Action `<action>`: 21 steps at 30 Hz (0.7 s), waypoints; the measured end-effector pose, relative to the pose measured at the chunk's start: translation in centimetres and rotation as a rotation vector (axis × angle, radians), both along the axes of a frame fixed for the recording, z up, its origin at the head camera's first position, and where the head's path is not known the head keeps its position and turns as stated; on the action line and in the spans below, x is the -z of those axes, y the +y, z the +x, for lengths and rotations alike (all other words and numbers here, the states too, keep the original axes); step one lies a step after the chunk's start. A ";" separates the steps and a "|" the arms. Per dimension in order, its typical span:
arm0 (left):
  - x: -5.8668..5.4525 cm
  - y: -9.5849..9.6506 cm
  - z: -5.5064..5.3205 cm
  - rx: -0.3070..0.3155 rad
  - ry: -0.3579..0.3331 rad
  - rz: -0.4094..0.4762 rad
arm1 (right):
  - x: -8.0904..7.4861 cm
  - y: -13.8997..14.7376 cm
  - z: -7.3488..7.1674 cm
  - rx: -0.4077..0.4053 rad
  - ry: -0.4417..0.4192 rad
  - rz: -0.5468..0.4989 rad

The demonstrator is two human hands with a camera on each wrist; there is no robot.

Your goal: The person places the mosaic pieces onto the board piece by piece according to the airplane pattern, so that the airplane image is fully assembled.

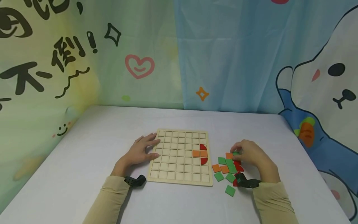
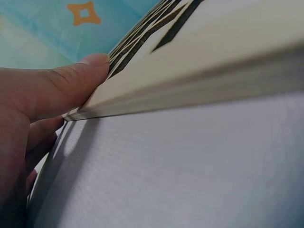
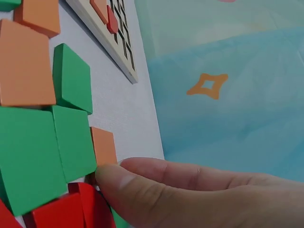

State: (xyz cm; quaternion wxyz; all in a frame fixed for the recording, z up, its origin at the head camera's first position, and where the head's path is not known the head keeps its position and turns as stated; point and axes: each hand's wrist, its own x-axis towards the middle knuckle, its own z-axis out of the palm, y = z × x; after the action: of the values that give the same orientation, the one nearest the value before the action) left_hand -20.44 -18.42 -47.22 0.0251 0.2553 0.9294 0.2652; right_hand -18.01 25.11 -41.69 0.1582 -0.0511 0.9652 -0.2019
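A square wooden grid board (image 1: pixel 179 182) lies flat on the table. In its right-hand columns sit two orange square tiles (image 1: pixel 196 153) and two red rounded tiles (image 1: pixel 204 161). My left hand (image 1: pixel 142 150) rests along the board's left edge, fingers spread; its thumb (image 2: pixel 88 78) lies on the rim. To the right of the board, my right hand (image 1: pixel 251 154) reaches into a loose group of tiles. Its thumb and forefinger close around the edge of an orange tile (image 3: pixel 104 145), beside a green tile (image 1: pixel 236 153); whether they grip either is partly hidden.
Several green tiles (image 1: pixel 230 190), orange tiles (image 1: pixel 216 168) and red tiles (image 1: pixel 239 168) lie scattered between the board and my right wrist, some overlapping. A white cloth (image 1: pixel 179 205) covers the table. Printed curtains (image 1: pixel 223 62) stand behind it and at both sides.
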 end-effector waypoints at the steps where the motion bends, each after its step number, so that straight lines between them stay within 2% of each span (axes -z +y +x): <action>1: 0.0 0.0 0.0 0.001 0.000 0.001 | 0.0 0.0 0.0 -0.001 0.000 0.004; 14: 0.0 0.0 0.0 0.003 -0.002 -0.008 | 0.3 -0.4 0.0 0.014 -0.010 0.002; 21: -0.1 0.1 0.0 -0.001 0.001 -0.018 | 0.2 -0.6 0.0 -0.034 0.020 -0.016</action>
State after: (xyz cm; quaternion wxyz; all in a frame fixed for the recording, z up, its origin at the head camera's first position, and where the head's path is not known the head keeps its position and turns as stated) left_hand -20.45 -18.37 -47.14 0.0268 0.2548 0.9319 0.2567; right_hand -18.05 24.51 -41.85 0.1517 -0.0708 0.9641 -0.2062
